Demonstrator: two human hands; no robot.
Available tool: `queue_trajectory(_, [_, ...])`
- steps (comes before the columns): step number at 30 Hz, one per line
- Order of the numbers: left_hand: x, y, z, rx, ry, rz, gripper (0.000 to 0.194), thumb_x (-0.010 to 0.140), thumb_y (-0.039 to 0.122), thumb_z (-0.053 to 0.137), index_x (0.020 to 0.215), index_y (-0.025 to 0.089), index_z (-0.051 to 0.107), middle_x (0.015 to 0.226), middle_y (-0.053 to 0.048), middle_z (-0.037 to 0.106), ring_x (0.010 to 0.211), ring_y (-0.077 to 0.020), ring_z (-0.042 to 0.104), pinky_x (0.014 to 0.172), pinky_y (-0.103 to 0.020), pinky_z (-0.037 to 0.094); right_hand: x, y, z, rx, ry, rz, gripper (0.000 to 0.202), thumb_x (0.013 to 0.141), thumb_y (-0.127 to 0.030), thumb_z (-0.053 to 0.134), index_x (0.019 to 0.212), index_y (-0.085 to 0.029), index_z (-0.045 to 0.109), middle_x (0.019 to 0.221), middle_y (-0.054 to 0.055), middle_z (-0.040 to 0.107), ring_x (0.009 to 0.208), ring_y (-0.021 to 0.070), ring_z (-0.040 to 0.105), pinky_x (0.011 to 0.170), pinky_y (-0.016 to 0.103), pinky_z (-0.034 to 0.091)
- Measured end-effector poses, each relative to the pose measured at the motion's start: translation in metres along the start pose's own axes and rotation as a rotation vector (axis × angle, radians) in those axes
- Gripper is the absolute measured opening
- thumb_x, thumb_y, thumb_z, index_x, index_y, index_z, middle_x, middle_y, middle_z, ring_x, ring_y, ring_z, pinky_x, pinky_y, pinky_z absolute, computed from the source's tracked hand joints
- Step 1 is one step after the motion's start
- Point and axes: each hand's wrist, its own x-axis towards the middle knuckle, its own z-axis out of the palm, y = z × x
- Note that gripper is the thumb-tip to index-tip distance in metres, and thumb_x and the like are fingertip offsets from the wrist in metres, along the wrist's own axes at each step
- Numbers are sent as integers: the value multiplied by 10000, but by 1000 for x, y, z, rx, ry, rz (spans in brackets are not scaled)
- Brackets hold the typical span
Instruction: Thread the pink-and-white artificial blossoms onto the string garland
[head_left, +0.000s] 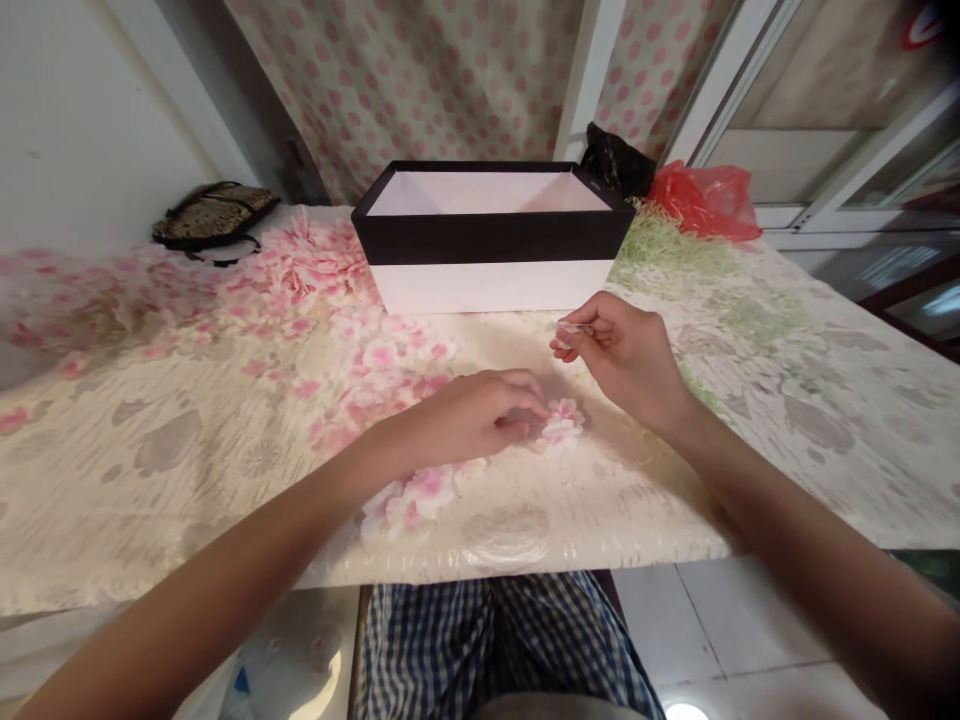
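Note:
My left hand [499,412] rests low over the table, its fingers loosely curled and the thumb apart from them. Its fingertips are at the edge of a pink and white artificial flower [562,424] lying on the tablecloth; I cannot tell how firmly they touch it. Higher up and to the right, my right hand [619,352] pinches a small thin pale piece [574,328] between thumb and forefinger. The piece is too small and blurred to name. More loose pink and white artificial flowers [420,490] lie under and beside my left forearm.
A black and white box [491,288], its top uncovered, stands behind my hands. Many pink petals [315,265] spread to the left, near a patterned pouch [214,215]. Pale green shreds [667,245], a red plastic bag [705,200] and a black bag [615,160] are at the back right.

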Motion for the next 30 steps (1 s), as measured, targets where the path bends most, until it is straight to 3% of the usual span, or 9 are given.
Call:
queue_trajectory(3, [2,-2,3,-21,8,-10,156,844,78,496,806,147,631,856,-21,608,760,-113,573,691,-227,411,0,-1,1,-3,-21,5,56,830,-224,600,794,-204,561,679,-12,656,639,159,660,627,311,531])
queue_trajectory(8, [3,0,3,-202,169,-146,140,840,89,461,762,143,564,678,26,541,565,-69,473,543,-191,352,2,-8,-2,206,-24,71,74,797,-224,653,829,-201,590,708,-7,679,684,161,681,657,307,550])
queue_trajectory(12, [4,3,-2,-371,270,-185,118,841,176,530,732,141,556,666,31,526,562,-62,451,527,-181,339,5,-13,-9,364,-31,99,89,771,-226,693,812,-192,622,709,1,696,667,151,684,654,297,561])
queue_trajectory(21, [5,5,-6,-537,403,-245,115,800,235,602,799,129,647,654,11,563,563,-73,467,522,-202,326,6,-13,-17,652,-299,188,62,767,-230,704,779,-218,644,687,-19,669,647,130,651,672,303,560])
queue_trajectory(26, [7,8,-10,-694,458,-343,61,787,171,583,735,142,598,575,44,483,483,-47,406,462,-185,283,6,-13,-14,633,-268,184,71,776,-260,694,795,-227,634,732,-24,676,699,132,662,684,298,576])
queue_trajectory(30, [8,9,-12,-925,436,-484,136,813,125,522,682,159,519,500,53,419,418,-37,342,423,-186,220,6,-15,-13,591,-83,72,59,798,-227,671,827,-244,622,790,-13,701,760,157,676,716,334,570])
